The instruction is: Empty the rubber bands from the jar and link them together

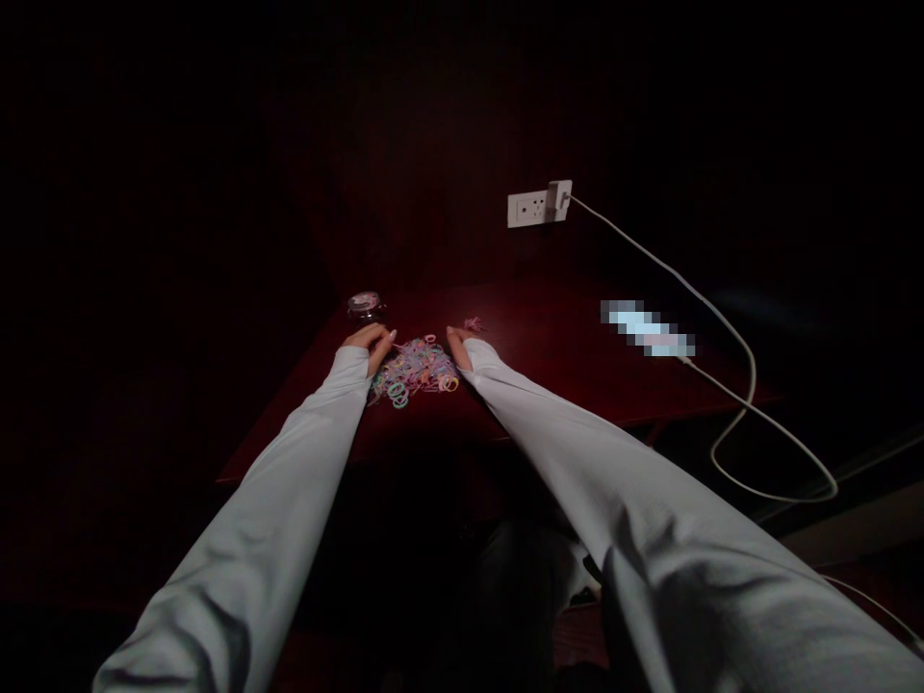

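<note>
A heap of small pastel rubber bands [417, 371] lies on a dark red table [563, 371]. My left hand [370, 343] rests at the heap's left edge, fingers curled inward and touching the bands. My right hand [457, 345] sits at the heap's right edge, mostly hidden by its pale sleeve, only a few fingers showing. A few loose pink bands [473, 323] lie just beyond the right hand. The room is very dim, so I cannot make out what either hand pinches.
A small round container [365, 306] stands behind the left hand. A phone [648, 329] lies to the right, its white cable [729, 332] running to a charger in the wall socket [538, 205]. The table's front edge is close to me.
</note>
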The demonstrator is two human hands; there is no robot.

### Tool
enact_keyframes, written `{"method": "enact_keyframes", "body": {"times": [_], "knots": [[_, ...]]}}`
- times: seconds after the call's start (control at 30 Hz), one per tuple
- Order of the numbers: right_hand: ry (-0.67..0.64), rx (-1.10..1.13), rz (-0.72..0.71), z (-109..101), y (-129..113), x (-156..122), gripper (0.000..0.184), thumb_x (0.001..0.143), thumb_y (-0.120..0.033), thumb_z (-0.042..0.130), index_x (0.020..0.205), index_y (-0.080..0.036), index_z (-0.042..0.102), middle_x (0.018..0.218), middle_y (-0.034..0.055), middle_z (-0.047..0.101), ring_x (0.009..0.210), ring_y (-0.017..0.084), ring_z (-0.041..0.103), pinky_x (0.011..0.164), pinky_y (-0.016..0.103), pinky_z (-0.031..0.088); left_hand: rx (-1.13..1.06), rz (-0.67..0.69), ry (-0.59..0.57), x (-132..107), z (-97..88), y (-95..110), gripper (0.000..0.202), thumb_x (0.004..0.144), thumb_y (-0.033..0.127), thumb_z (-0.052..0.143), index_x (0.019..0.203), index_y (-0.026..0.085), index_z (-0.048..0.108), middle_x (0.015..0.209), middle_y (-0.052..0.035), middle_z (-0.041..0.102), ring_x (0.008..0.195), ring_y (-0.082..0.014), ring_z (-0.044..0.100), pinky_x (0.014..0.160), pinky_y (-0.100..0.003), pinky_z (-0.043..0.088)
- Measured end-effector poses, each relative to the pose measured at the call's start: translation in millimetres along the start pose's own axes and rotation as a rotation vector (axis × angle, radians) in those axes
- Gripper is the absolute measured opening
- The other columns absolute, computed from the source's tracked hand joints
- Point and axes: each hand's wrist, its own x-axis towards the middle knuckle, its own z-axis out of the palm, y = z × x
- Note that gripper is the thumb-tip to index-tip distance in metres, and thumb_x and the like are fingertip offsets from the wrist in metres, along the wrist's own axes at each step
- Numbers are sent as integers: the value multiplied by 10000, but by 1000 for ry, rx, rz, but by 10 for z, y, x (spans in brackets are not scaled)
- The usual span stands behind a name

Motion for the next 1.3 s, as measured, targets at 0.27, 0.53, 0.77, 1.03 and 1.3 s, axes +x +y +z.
{"method": "enact_keyframes", "body": {"times": [0.27,0.53,0.77,1.03,1.3], "knots": [[-132,35,-135,50,-161,-193,521,1127,-504,374,1472,-251,671,1511,71,665,1468,232,559,1288,400,385,-14,-7,-7,-8,-24,60,347,985,454,563,726,223,587,742,-6,554,698,-167,510,680,-277,417],[-110,-77,-217,-124,-255,-157,306,981,-396,726,1266,-310,792,1259,45,771,1187,259,571,1081,430,410,-25,51,-40,-4,33,30,349,1007,432,524,743,217,598,773,-7,591,707,-163,535,717,-277,428],[-137,-51,-250,-118,-244,-179,259,922,-469,804,1135,-327,843,1188,35,770,1138,248,527,1018,400,378,-32,133,-116,-21,87,29,315,1005,405,555,769,204,612,763,-2,596,692,-153,523,683,-266,414],[-45,13,-194,-49,-180,-85,93,908,-366,836,947,-290,873,1041,33,795,1083,230,577,1000,391,374,-60,118,-133,-15,105,9,317,996,411,575,768,198,632,759,-5,619,647,-140,500,634,-266,399],[-46,51,-155,-61,-177,-92,142,911,-405,832,1013,-315,871,1087,34,786,1119,232,581,1040,413,364,-68,120,-149,-16,115,-18,326,985,434,574,774,196,646,756,-8,618,635,-139,493,617,-271,390]]}}
